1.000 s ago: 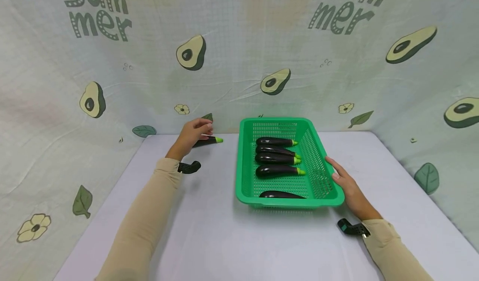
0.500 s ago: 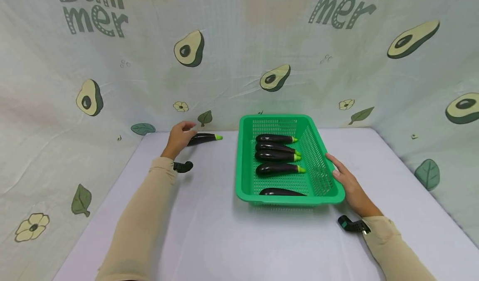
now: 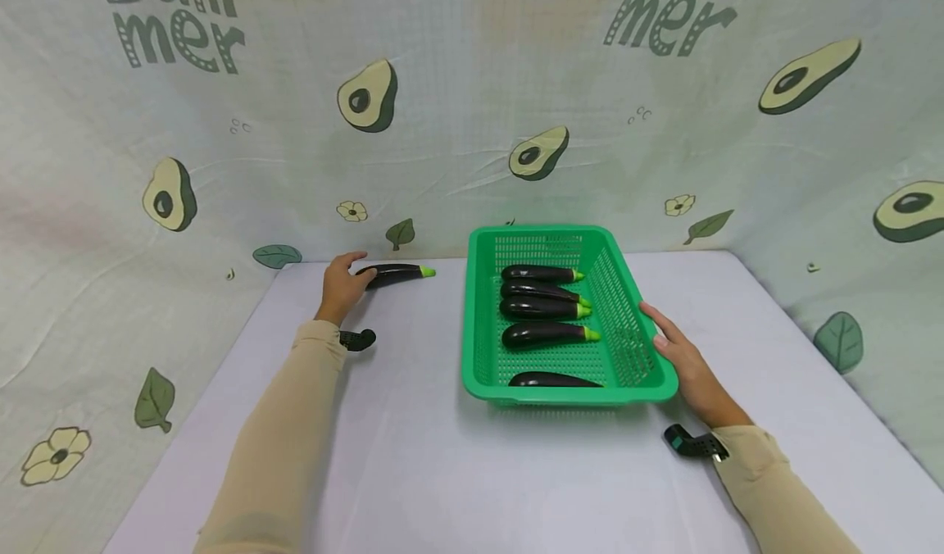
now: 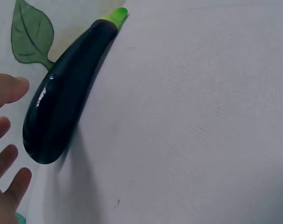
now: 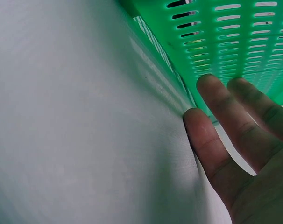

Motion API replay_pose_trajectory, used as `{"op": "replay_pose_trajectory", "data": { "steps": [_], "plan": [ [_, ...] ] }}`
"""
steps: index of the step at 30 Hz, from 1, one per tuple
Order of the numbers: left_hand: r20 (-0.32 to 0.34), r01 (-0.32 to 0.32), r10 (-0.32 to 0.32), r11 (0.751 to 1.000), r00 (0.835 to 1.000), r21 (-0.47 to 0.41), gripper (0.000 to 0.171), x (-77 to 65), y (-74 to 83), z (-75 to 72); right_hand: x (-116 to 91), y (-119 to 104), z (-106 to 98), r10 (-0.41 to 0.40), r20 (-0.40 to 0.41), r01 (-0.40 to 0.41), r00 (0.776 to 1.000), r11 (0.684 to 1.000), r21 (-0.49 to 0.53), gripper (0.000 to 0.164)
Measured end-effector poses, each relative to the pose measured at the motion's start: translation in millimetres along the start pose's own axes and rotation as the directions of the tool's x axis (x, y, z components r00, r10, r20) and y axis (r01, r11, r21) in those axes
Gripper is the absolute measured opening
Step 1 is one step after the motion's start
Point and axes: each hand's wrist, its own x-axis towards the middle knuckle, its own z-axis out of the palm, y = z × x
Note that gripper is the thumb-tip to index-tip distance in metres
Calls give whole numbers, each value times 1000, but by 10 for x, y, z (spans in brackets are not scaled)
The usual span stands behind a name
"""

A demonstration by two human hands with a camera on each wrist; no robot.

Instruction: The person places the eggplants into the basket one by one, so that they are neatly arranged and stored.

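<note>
A dark purple eggplant (image 3: 396, 274) with a green stem end lies on the table at the back left. At its blunt end is my left hand (image 3: 341, 289), thumb and fingers spread. In the left wrist view a small gap shows between the eggplant (image 4: 67, 93) and the fingers (image 4: 10, 91). My right hand (image 3: 696, 378) rests against the right side of a green plastic basket (image 3: 472, 324). Close up, its fairly straight fingers (image 5: 244, 128) touch the slotted basket wall (image 5: 228, 46); the thumb is out of that view. Several eggplants (image 3: 542, 308) lie inside the basket.
A white-covered table (image 3: 413, 464) spreads under everything. Behind it and on both sides hangs a printed cloth (image 3: 442, 87) with avocados and leaves. The near basket rim partly hides the frontmost eggplant (image 3: 553, 379).
My left hand has moved left along the eggplant, from over its middle to its blunt end, uncovering more of it. The right hand and the basket stay in place.
</note>
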Motion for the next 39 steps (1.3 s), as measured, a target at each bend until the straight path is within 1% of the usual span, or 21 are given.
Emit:
{"op": "replay_pose_trajectory", "data": {
  "steps": [3, 6, 8, 12, 16, 19, 24, 29, 32, 39],
  "plan": [
    [40, -9, 7, 998, 999, 56, 55, 1, -2, -3, 2, -9, -2, -6, -1, 6, 1000, 1000, 0, 53],
    [87, -14, 5, 994, 996, 104, 59, 13, -40, 6, -2, -19, 1, -3, -1, 3, 1000, 1000, 6, 53],
    [102, -17, 5, 993, 995, 120, 61, 11, -66, 21, -10, -27, 6, -2, -3, 2, 1000, 1000, 9, 53],
    [87, -25, 13, 991, 996, 132, 60, 6, -106, 68, -25, -38, 16, -7, -10, 7, 1000, 1000, 9, 53],
    [70, -24, 14, 990, 997, 139, 59, -15, -85, 95, -28, -42, 14, -11, -15, 11, 1000, 1000, 10, 53],
    [64, -36, 26, 987, 998, 158, 59, -25, -72, 121, -25, -45, 10, -18, -13, 19, 1000, 1000, 13, 53],
    [60, -67, 56, 977, 997, 204, 58, -42, -70, 169, -25, -40, 6, -13, -5, 13, 1000, 1000, 24, 53],
    [48, -106, 97, 964, 994, 244, 53, -55, -76, 193, -20, -26, 3, -15, -2, 15, 1000, 1000, 16, 52],
    [40, -117, 110, 963, 993, 242, 50, -61, -78, 201, -16, -24, -2, -22, -5, 22, 1000, 1000, 13, 52],
    [35, -95, 89, 973, 995, 210, 50, -99, -60, 210, -31, -36, 1, -26, -12, 26, 1000, 999, 20, 53]
  ]
}}
